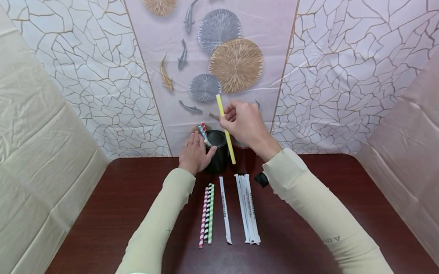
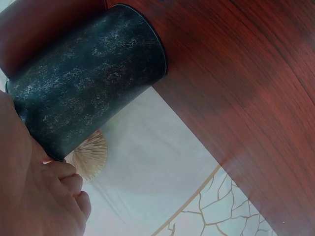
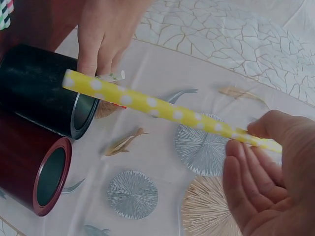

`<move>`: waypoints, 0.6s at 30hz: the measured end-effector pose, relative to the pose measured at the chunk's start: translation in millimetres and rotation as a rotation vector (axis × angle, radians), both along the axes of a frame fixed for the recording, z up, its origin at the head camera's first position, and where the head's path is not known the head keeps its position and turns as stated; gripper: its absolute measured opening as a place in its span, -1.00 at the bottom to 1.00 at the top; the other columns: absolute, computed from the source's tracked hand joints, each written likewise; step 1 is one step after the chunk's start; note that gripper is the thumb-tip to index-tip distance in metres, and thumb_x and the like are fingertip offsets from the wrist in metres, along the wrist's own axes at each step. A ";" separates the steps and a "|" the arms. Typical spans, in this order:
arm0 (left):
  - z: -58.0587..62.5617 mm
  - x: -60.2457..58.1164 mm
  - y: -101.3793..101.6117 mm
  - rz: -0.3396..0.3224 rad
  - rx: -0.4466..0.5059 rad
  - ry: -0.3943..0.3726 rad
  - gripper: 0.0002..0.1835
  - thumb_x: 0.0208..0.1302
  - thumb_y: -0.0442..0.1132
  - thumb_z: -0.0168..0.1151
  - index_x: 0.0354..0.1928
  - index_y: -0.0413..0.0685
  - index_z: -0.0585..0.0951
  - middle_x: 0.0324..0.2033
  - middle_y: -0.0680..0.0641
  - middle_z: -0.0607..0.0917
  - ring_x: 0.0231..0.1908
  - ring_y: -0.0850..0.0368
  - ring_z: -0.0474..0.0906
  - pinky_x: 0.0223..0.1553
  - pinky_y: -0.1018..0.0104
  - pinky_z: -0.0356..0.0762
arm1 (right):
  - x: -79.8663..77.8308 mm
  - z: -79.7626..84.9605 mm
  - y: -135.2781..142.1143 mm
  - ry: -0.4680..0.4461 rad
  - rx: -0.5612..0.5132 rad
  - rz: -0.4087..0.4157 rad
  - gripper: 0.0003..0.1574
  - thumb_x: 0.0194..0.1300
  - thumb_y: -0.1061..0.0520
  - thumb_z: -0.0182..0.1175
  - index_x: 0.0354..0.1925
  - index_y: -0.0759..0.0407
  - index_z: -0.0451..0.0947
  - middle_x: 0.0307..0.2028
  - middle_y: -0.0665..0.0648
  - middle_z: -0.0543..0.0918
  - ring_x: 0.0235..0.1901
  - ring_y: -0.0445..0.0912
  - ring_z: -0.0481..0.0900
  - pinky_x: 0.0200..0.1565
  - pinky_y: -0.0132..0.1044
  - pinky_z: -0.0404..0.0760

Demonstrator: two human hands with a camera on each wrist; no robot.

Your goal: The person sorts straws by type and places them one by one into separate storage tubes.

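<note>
My right hand (image 1: 245,123) pinches a yellow paper straw with white dots (image 3: 167,111) between thumb and fingers. In the head view the straw stands nearly upright just right of a black cup (image 1: 218,159). My left hand (image 1: 195,154) holds the black cup by its upper left rim, thumb on the near side and fingers along the far side. Patterned straws (image 1: 203,132), among them blue and red ones, lean out of that cup beside the left fingers. A dark red cup (image 3: 29,157) stands right beside the black one, mostly hidden by the right hand in the head view.
On the brown table (image 1: 132,224), pink, black and green striped straws (image 1: 206,215) lie side by side. One paper-wrapped straw (image 1: 225,211) and a bunch of wrapped straws (image 1: 247,209) lie to their right. A small black object (image 1: 261,179) sits near the right sleeve. Patterned cloth hangs behind.
</note>
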State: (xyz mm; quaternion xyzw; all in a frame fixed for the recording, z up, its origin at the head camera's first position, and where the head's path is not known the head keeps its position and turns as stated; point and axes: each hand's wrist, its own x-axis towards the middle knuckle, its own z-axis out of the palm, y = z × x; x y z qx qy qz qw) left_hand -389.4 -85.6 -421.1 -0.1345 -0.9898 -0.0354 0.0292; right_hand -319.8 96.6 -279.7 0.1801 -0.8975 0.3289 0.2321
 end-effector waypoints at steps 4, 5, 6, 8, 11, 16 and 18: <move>0.9 0.4 -0.2 0.000 -0.001 -0.004 -0.07 0.66 0.35 -0.42 0.68 -0.30 -0.02 0.70 -0.28 -0.03 0.71 -0.13 -0.11 0.70 0.01 -0.04 | -0.4 2.9 -3.0 0.085 -0.033 0.024 -0.77 0.37 0.15 0.33 -0.11 0.30 0.69 -0.26 0.22 0.86 -0.27 -0.01 0.86 -0.11 -0.14 0.81; 1.4 0.9 -0.4 0.000 0.003 -0.006 -0.07 0.66 0.35 -0.42 0.68 -0.29 -0.03 0.70 -0.28 -0.03 0.71 -0.13 -0.11 0.70 0.01 -0.04 | -0.4 3.6 -3.9 0.109 -0.037 0.028 -0.78 0.38 0.15 0.33 -0.11 0.30 0.69 -0.26 0.22 0.86 -0.27 0.00 0.86 -0.12 -0.14 0.81; 1.9 1.4 -0.5 -0.001 0.005 -0.007 -0.07 0.66 0.35 -0.41 0.68 -0.29 -0.03 0.70 -0.28 -0.03 0.71 -0.13 -0.12 0.70 0.01 -0.04 | -0.2 4.2 -4.8 0.129 -0.043 0.030 -0.78 0.39 0.15 0.33 -0.11 0.30 0.69 -0.26 0.22 0.86 -0.28 0.00 0.85 -0.13 -0.14 0.81; 2.7 2.1 -0.7 -0.002 0.011 -0.009 -0.07 0.66 0.35 -0.40 0.68 -0.29 -0.03 0.70 -0.28 -0.04 0.71 -0.14 -0.12 0.70 0.01 -0.04 | -0.7 5.0 -7.2 0.167 -0.053 0.030 -0.78 0.39 0.15 0.34 -0.11 0.29 0.69 -0.25 0.22 0.85 -0.28 0.00 0.84 -0.13 -0.13 0.81; 3.5 2.5 -0.9 -0.002 0.014 -0.010 -0.07 0.66 0.34 -0.40 0.68 -0.29 -0.03 0.70 -0.28 -0.04 0.71 -0.14 -0.12 0.70 0.01 -0.05 | -2.2 5.1 -10.5 0.216 -0.083 0.032 -0.79 0.38 0.15 0.36 -0.12 0.29 0.69 -0.26 0.22 0.84 -0.29 0.00 0.84 -0.14 -0.15 0.81; 3.0 2.0 -0.9 -0.001 0.002 -0.012 -0.07 0.66 0.35 -0.42 0.68 -0.29 -0.03 0.70 -0.28 -0.04 0.71 -0.14 -0.12 0.70 0.02 -0.05 | -6.1 3.4 -13.5 0.270 -0.119 0.031 -0.78 0.37 0.15 0.38 -0.12 0.30 0.71 -0.26 0.23 0.84 -0.29 0.01 0.84 -0.15 -0.19 0.81; 2.6 1.7 -0.8 -0.001 -0.003 -0.013 -0.06 0.66 0.36 -0.42 0.68 -0.29 -0.03 0.70 -0.28 -0.04 0.71 -0.14 -0.12 0.70 0.02 -0.05 | -8.1 1.4 -14.3 0.282 -0.129 0.030 -0.78 0.36 0.17 0.40 -0.12 0.31 0.71 -0.26 0.23 0.84 -0.29 0.02 0.85 -0.15 -0.18 0.81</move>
